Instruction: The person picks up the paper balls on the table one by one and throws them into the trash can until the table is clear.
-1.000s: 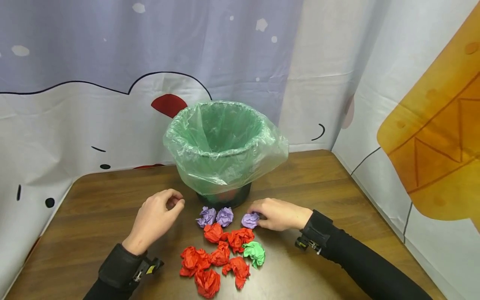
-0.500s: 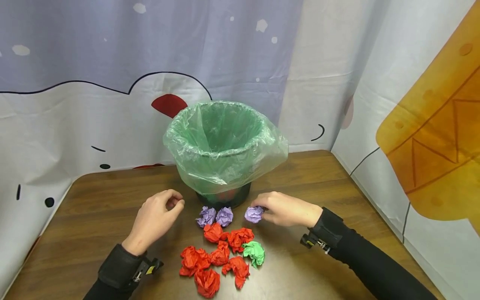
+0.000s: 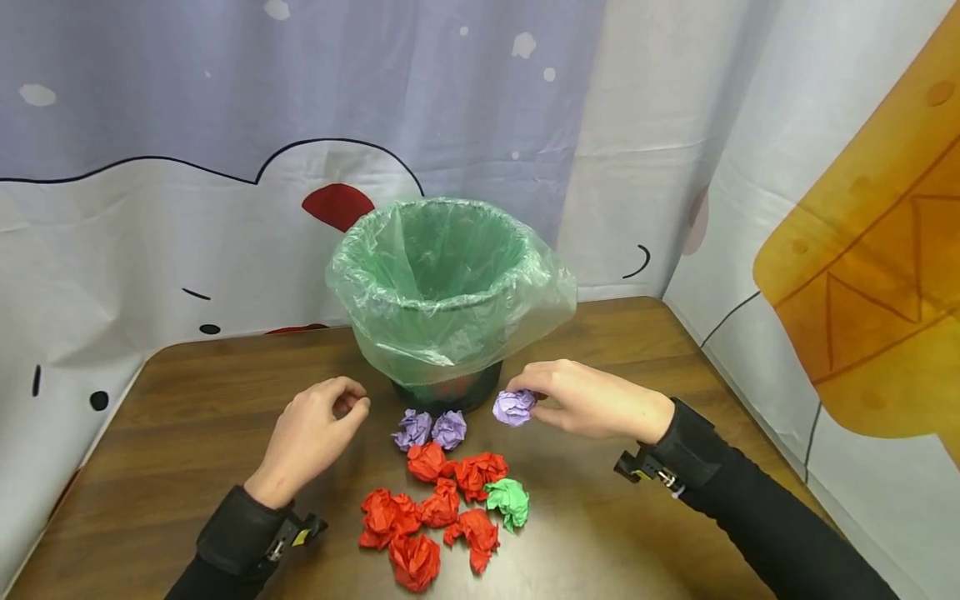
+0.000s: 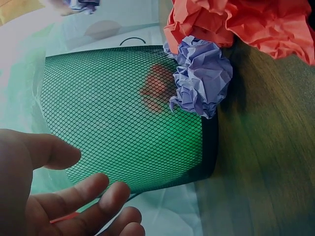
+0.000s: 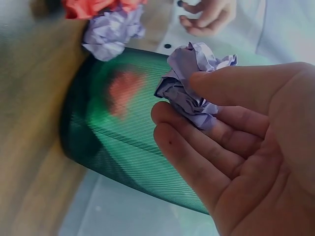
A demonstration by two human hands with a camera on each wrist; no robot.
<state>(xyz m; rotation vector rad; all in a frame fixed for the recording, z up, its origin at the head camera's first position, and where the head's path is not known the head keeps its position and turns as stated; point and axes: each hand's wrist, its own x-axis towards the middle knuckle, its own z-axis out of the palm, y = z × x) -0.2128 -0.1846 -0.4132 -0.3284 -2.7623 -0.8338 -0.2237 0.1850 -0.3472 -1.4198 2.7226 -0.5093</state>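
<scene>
My right hand [image 3: 592,398] pinches a crumpled purple paper ball [image 3: 513,407] between thumb and fingers, raised over the table just right of the bin's base. The right wrist view shows that paper ball [image 5: 193,84] under the thumb. My left hand [image 3: 313,435] hovers left of the bin with loosely curled fingers and nothing in them; in the left wrist view the fingers [image 4: 93,196] are apart. Two more purple paper balls [image 3: 449,431] lie at the foot of the mesh bin [image 3: 480,387], which is lined with a green plastic bag [image 3: 435,337].
Several red paper balls [image 3: 415,562] and one green paper ball [image 3: 509,503] lie on the wooden table [image 3: 622,533] in front of the bin. A red shape [image 4: 158,83] shows through the mesh. A printed curtain [image 3: 225,250] hangs behind the table.
My right hand has lifted the purple paper ball off the table and drawn it up and slightly right. The left hand has stayed in place.
</scene>
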